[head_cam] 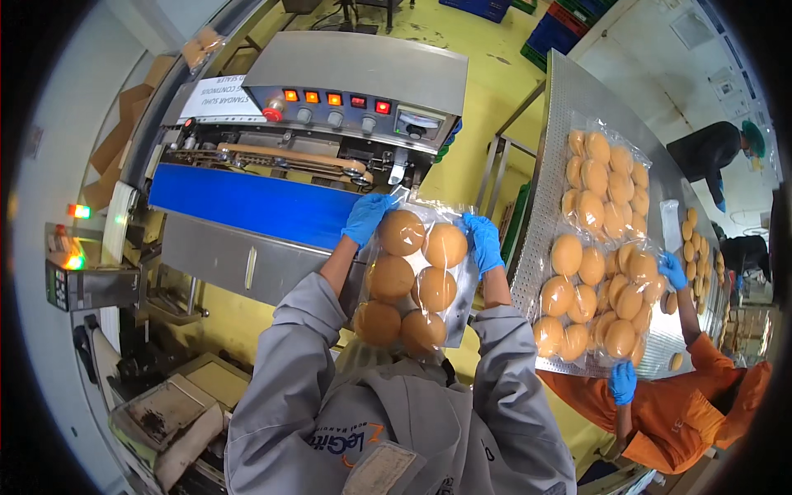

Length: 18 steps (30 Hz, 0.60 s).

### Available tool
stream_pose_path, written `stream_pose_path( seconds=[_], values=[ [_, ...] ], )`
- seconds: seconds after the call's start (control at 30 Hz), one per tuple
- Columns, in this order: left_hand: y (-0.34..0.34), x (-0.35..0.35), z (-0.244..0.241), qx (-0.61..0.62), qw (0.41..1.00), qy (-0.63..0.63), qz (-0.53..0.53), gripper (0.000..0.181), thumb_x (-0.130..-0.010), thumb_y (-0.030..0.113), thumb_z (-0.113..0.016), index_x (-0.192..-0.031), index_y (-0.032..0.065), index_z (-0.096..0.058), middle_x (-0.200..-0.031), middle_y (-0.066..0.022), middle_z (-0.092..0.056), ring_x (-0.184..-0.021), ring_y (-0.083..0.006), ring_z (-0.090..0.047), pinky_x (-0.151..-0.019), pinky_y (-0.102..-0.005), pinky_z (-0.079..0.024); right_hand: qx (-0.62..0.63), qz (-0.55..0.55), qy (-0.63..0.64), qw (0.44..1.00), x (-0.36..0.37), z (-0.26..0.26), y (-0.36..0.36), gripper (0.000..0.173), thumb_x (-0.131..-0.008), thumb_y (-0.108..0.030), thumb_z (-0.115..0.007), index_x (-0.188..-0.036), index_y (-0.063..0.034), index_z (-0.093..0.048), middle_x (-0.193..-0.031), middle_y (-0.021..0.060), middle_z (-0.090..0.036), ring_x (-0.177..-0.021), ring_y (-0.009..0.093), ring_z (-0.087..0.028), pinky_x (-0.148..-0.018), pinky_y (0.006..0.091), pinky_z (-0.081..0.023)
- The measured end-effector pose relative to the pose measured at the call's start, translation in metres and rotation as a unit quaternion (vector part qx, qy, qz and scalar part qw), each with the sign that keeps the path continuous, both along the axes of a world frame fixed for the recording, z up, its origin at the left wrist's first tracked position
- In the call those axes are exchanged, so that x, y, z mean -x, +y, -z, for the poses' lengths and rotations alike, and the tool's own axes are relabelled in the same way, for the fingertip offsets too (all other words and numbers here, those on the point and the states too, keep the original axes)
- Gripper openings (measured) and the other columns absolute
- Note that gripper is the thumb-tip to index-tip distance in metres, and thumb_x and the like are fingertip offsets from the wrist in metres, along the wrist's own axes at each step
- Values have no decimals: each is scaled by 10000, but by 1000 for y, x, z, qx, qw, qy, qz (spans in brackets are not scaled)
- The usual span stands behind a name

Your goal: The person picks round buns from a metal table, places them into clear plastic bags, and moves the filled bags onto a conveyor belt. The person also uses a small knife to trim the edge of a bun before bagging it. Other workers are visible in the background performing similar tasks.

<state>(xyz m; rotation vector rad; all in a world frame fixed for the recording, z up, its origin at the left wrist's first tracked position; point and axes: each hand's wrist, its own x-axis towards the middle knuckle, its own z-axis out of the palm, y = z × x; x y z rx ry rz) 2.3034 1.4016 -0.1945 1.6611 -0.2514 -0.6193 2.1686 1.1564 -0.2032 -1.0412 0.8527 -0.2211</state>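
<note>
A clear plastic bag of several round buns (391, 278) hangs in front of my body, its top edge stretched between both hands. My left hand (366, 218), in a blue glove, pinches the upper left corner beside the blue conveyor belt (253, 201). At the upper right corner my right hand (484, 242), also gloved in blue, grips the plastic. The bag's top edge lies close to the infeed end of a continuous band sealer (352, 74). Lit orange and red switches, knobs and a dial show on the sealer's panel.
To the right, a perforated metal table (550, 145) bears bagged buns (609, 185) and loose buns (693, 241). A co-worker in orange (674, 421) handles bags there with blue gloves. Another person (711, 151) bends beyond the table. A small control box (93, 286) stands left.
</note>
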Motion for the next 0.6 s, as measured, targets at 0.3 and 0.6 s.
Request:
stream_pose_path(
  seconds=[0.3, 0.6],
  values=[
    [18, -16, 12, 119, 972, 171, -108, 176, -832, 58, -633, -987, -17, -670, -979, -104, -679, -808, -156, -651, -697, -263, -527, -100, -38, -69, 992, -28, 23, -13, 174, -884, -78, -510, -934, 49, -619, -872, 176, -667, -756, 290, -661, -718, 393, -562],
    [10, -23, 5, -42, 995, -77, -40, 143, -870, 102, -594, -961, 13, -660, -894, -61, -661, -812, -132, -617, -711, -256, -501, -51, 80, -95, 991, -39, 6, 11, 142, -876, -49, -508, -906, 40, -614, -804, 126, -646, -689, 213, -629, -632, 327, -544]
  ],
)
